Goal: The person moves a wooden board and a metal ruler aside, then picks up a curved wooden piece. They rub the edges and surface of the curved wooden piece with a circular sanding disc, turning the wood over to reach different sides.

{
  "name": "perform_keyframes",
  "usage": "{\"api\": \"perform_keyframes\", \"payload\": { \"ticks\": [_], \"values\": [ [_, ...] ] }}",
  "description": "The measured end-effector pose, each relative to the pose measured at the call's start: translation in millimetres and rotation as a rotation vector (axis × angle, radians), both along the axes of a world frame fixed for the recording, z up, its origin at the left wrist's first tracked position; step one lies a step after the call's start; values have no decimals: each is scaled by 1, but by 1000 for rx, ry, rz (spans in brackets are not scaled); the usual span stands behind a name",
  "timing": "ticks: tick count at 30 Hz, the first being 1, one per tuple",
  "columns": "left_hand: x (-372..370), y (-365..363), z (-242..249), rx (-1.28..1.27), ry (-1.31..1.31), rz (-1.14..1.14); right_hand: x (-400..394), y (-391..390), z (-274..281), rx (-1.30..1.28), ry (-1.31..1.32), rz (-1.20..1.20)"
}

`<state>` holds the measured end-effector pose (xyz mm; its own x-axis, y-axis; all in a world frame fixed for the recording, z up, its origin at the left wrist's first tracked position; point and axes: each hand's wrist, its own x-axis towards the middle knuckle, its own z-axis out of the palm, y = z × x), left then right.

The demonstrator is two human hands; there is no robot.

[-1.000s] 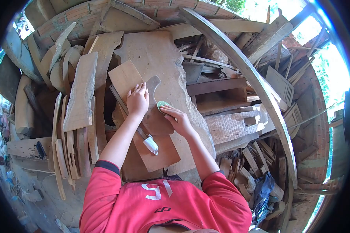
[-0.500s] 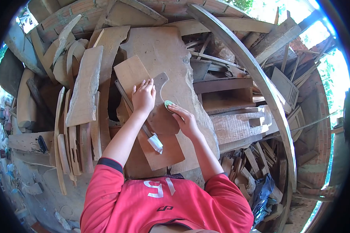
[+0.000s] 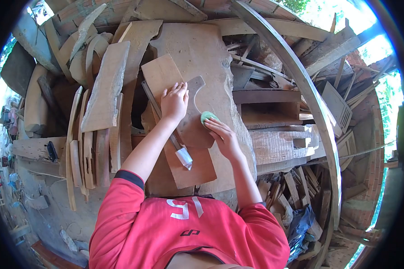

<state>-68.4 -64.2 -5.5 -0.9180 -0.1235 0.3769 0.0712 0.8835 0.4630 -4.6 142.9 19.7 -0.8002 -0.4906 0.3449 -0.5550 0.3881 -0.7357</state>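
Observation:
My left hand (image 3: pixel 174 102) lies with its fingers stretched out over a flat brown wooden piece (image 3: pixel 194 132) that has a curved cut-out in its right side. In my right hand (image 3: pixel 224 138), the fingertips press a round green sanding disc (image 3: pixel 208 117) against the edge of that cut-out. Under the shaped piece is a longer rectangular board (image 3: pixel 160 71), which sticks out at both ends. Along its left side runs a narrow dark strip (image 3: pixel 151 97). At the strip's lower end lies a white, crumpled, tube-like thing (image 3: pixel 184 158).
A broad slab with a rough edge (image 3: pixel 188 42) lies beneath the work. Planks (image 3: pixel 105 87) lean at the left. A long curved timber (image 3: pixel 296 67) arches across the right side. Wood offcuts (image 3: pixel 296 184) and a dark plastic bag (image 3: pixel 301 226) lie at lower right.
The whole view has shifted slightly. My right hand has slid the disc a little down along the curved edge, and more of its green face shows. My left hand stays on the wooden piece.

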Motion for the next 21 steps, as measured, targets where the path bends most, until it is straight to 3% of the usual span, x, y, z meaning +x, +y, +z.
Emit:
{"api": "perform_keyframes", "payload": {
  "ticks": [6,9,15,21],
  "values": [
    [-1,-1,0,-6,-18,-2,-12,-4,5,136,56,19],
    [2,0,-2,39,-21,-1,-21,-10,-1,-21,-112,19],
    [2,-1,0,36,0,-5,-1,17,2,165,29,8],
    [-1,0,-1,78,-22,-3,-26,-7,0,147,5,27]
  ]
}}
